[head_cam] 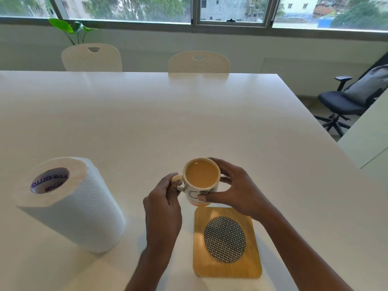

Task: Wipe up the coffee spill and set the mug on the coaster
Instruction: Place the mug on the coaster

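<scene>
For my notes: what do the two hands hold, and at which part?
The mug: left hand at its handle, right hand around its side.

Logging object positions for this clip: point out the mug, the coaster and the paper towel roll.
mug (pixel 206 191): head view, printed side wall.
coaster (pixel 224 239): head view, woven round centre.
paper towel roll (pixel 84 211): head view, outer side.

White table (pixel 147 122): paper-towel roll (pixel 69 204), wooden coaster (pixel 226 267), mug (pixel 201 181).

Cream mug (pixel 201 185) with black line art, tan coffee (pixel 201 173); beside it, yellow wooden coaster (pixel 226 241) bearing black-and-white woven oval; white paper roll (pixel 71 203).
</scene>
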The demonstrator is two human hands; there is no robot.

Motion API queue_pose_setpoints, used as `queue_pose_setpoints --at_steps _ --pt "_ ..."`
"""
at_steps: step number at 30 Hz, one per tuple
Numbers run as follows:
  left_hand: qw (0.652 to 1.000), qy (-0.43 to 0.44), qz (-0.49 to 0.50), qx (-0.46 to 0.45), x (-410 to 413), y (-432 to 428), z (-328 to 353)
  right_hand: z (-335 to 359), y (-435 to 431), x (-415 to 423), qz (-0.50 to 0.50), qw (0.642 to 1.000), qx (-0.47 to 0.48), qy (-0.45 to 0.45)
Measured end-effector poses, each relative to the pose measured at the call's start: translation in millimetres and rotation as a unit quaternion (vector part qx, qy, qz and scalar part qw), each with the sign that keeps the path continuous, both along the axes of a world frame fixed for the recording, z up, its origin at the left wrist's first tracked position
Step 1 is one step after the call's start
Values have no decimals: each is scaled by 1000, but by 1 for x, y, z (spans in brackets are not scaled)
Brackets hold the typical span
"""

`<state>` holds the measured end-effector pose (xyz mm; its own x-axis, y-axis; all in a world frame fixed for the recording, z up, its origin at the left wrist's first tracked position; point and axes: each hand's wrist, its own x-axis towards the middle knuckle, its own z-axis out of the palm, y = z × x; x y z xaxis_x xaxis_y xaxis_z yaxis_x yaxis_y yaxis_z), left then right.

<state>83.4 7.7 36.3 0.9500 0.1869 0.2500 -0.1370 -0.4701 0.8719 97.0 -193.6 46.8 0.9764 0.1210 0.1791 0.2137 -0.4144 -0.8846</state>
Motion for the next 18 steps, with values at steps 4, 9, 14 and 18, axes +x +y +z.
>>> queue_pose_setpoints --at_steps 4,9,14,18 --pt "1000 6 -29 -6 -19 -9 -4 -3 -10 -29 -22 1000 -5 11" --pt "998 7 -61 -7 -38 -14 -10 -7 -18 -59 -42 999 6 29" --pt "996 16 -87 1 -53 -16 -15 -12 -21 -83 -57 997 8 43" --pt "995 22 -101 8 -64 -18 -16 -14 -22 -98 -68 996 5 49"
